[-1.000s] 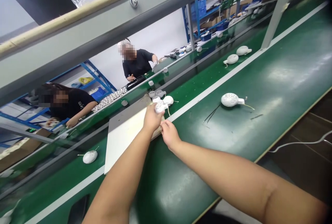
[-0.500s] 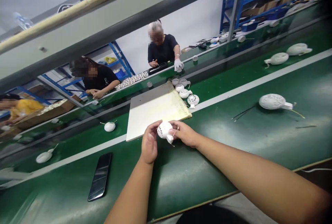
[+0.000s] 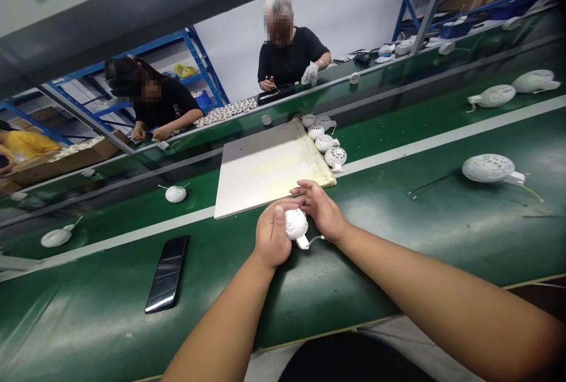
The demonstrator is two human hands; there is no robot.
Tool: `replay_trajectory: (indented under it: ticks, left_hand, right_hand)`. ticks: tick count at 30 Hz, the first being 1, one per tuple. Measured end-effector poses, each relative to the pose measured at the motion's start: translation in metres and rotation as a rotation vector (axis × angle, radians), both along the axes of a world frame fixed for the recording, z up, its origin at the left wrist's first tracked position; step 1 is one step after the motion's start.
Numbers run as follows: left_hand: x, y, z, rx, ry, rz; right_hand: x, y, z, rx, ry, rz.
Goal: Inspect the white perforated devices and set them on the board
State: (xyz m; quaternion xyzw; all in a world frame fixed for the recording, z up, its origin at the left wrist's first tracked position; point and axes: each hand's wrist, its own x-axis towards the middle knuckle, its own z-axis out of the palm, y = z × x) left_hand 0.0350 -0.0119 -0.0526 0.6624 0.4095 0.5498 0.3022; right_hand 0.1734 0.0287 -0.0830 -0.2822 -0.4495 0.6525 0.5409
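My left hand is closed around a round white plastic housing with slotted vents, a short stub and a thin wire at its lower side. Its thumb lies along the top of the housing. Just to the right, my right hand has its fingers apart and curved toward the housing; whether a fingertip touches it is hard to see. Beyond both hands lies a flat white board with a yellowed right edge. Beside that edge sits a group of similar white housings.
A black phone lies on the green bench at left. More white housings rest at right and left. Black wires lie near the right one. Across the line, two co-workers in black and one in yellow sit.
My right hand has let go of the housing and opened its fingers. My left hand has wrapped farther around it, and the housing is turned. The view has shifted.
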Motion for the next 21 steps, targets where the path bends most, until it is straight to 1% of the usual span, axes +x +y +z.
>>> replay_trajectory:
  ticks: [2, 6, 9, 11, 13, 16, 17, 18, 20, 21]
  left_hand:
    - [0.006, -0.002, -0.001, 0.003, 0.068, -0.044]
    - [0.016, -0.004, 0.001, 0.078, 0.124, -0.066]
    - [0.016, -0.003, 0.004, 0.089, 0.182, -0.09]
    - [0.011, 0.0, 0.004, 0.101, 0.217, -0.068]
    - [0.005, 0.004, 0.004, 0.138, 0.213, -0.005]
    - [-0.005, 0.01, 0.0, 0.181, 0.184, 0.079]
    - [-0.008, 0.012, -0.002, 0.166, 0.175, 0.1]
    - [-0.01, 0.013, -0.004, 0.123, 0.157, 0.121]
    - [-0.014, 0.015, -0.009, -0.06, 0.066, 0.134]
    - [-0.016, 0.016, -0.011, -0.189, 0.006, 0.103]
  right_hand:
    - [-0.007, -0.006, 0.002, -0.021, 0.025, -0.004]
    - [-0.012, -0.015, 0.0, 0.002, 0.027, -0.038]
    - [-0.008, -0.011, -0.005, 0.023, -0.086, -0.094]
    - [-0.004, -0.006, -0.006, 0.046, -0.212, -0.115]
    - [0.001, -0.002, -0.002, 0.103, -0.333, -0.051]
    - [0.007, 0.0, 0.007, 0.187, -0.405, 0.163]
    - [0.009, -0.001, 0.01, 0.194, -0.42, 0.19]
    - [0.011, -0.001, 0.012, 0.205, -0.453, 0.171]
    - [0.015, -0.002, 0.014, 0.289, -0.589, 0.034]
    - [0.017, -0.002, 0.014, 0.376, -0.675, -0.04]
